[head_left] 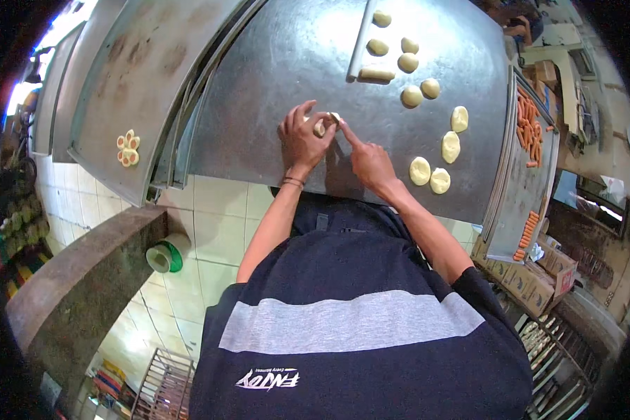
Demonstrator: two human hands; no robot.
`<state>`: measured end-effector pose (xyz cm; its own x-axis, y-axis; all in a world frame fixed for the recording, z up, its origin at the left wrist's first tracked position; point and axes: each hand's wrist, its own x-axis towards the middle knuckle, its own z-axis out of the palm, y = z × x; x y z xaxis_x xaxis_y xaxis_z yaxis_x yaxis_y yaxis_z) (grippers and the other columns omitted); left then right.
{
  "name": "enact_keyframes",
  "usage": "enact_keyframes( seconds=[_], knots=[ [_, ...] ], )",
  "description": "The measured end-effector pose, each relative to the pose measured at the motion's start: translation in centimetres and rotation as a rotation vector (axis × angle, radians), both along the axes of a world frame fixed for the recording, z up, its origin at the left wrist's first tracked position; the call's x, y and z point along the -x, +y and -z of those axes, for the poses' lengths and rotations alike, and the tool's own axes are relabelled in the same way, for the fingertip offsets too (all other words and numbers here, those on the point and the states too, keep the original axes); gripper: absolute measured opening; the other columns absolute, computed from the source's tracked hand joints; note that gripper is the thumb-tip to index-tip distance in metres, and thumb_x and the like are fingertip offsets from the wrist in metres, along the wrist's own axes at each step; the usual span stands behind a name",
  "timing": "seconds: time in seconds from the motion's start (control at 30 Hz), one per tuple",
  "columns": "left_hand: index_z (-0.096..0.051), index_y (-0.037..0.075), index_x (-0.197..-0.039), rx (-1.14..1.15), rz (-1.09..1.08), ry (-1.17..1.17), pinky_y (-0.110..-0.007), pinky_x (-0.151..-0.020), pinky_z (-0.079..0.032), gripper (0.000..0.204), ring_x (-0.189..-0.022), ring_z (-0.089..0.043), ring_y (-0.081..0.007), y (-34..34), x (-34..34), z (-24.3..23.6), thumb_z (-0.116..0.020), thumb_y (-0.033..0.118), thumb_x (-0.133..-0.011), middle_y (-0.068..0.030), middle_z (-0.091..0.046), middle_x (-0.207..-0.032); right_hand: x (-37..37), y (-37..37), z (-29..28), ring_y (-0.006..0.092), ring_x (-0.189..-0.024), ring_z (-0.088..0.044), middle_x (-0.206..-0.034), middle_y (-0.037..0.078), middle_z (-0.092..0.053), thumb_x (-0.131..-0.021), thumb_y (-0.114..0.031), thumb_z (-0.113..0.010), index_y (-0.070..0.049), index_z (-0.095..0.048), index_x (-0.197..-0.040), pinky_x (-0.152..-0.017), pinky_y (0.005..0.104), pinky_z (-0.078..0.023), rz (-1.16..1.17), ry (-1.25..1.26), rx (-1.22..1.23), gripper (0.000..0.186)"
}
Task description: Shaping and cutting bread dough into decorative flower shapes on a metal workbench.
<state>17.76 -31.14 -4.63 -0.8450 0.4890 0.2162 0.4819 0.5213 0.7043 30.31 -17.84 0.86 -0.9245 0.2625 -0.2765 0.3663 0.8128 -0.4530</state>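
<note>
Near the middle of the steel worktable (259,84), my left hand (303,142) has its fingers curled around a small piece of dough (320,127). My right hand (371,165) reaches in from the right, index finger extended to the dough at my left fingertips, other fingers bent. Several dough balls (411,96) lie beyond my hands, beside a pale rolling rod (362,38) and a short dough log (376,73). Several flattened dough ovals (419,170) lie to the right of my right hand.
At left is a tray (105,91) with a flower-shaped dough piece topped with sausage slices (128,148). A narrow tray on the right holds sausages (528,122). Cardboard boxes (525,280) sit below it. Another person (521,26) is at the far upper right.
</note>
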Motion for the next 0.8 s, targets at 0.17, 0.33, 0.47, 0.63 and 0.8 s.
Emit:
enact_keyframes(
  seconds=[0.17, 0.33, 0.47, 0.63, 0.8],
  knots=[
    [-0.077, 0.020, -0.100, 0.022, 0.063, 0.037, -0.049, -0.113, -0.034, 0.022, -0.135, -0.049, -0.0261, 0.5, -0.6, -0.4, -0.080, 0.035, -0.083, -0.0038, -0.061, -0.136, -1.1, -0.3, 2.1, 0.0493, -0.076, -0.069, -0.082, 0.029, -0.070, -0.088, -0.002, -0.054, -0.028, -0.024, -0.167, -0.071, 0.0599, -0.054, 0.027, 0.041, 0.002, 0.088],
    [-0.075, 0.017, -0.109, 0.087, 0.169, 0.058, -0.049, -0.114, -0.033, 0.030, -0.134, -0.051, -0.0272, -0.6, 1.1, -0.7, -0.076, 0.032, -0.084, -0.0076, -0.060, -0.137, -5.7, -1.0, 2.0, 0.0495, -0.078, -0.069, -0.083, 0.028, -0.070, -0.089, -0.003, -0.054, -0.027, -0.024, -0.167, -0.072, 0.0603, -0.054, 0.085, -0.008, 0.059, 0.088],
    [-0.068, 0.010, -0.121, -0.126, 0.279, -0.308, -0.045, -0.105, -0.047, 0.034, -0.123, -0.061, -0.0308, -1.6, 2.7, -1.0, -0.074, 0.018, -0.089, -0.0105, -0.062, -0.132, -8.8, -1.3, 0.0, 0.0501, -0.078, -0.068, -0.083, 0.030, -0.069, -0.089, -0.003, -0.054, -0.025, -0.031, -0.165, -0.073, 0.0616, -0.052, 0.187, -0.081, 0.135, 0.082],
    [-0.066, 0.003, -0.122, -0.141, 0.559, -0.225, -0.037, -0.091, -0.059, 0.031, -0.109, -0.071, -0.0269, -3.6, 6.2, 0.6, -0.074, 0.006, -0.092, -0.0123, -0.066, -0.124, -2.5, -3.3, -2.9, 0.0511, -0.078, -0.067, -0.082, 0.032, -0.067, -0.091, -0.004, -0.054, -0.022, -0.039, -0.162, -0.074, 0.0612, -0.051, 0.348, -0.001, 0.266, 0.075],
    [-0.070, 0.000, -0.110, -0.179, 0.574, -0.336, -0.038, -0.090, -0.058, 0.023, -0.104, -0.069, -0.0283, -4.1, 7.6, 0.9, -0.077, 0.011, -0.090, -0.0130, -0.069, -0.119, 1.8, -6.8, -0.3, 0.0477, -0.072, -0.066, -0.077, 0.030, -0.063, -0.090, -0.003, -0.053, -0.023, -0.039, -0.162, -0.070, 0.0524, -0.051, 0.402, 0.142, 0.267, 0.076]
  ],
)
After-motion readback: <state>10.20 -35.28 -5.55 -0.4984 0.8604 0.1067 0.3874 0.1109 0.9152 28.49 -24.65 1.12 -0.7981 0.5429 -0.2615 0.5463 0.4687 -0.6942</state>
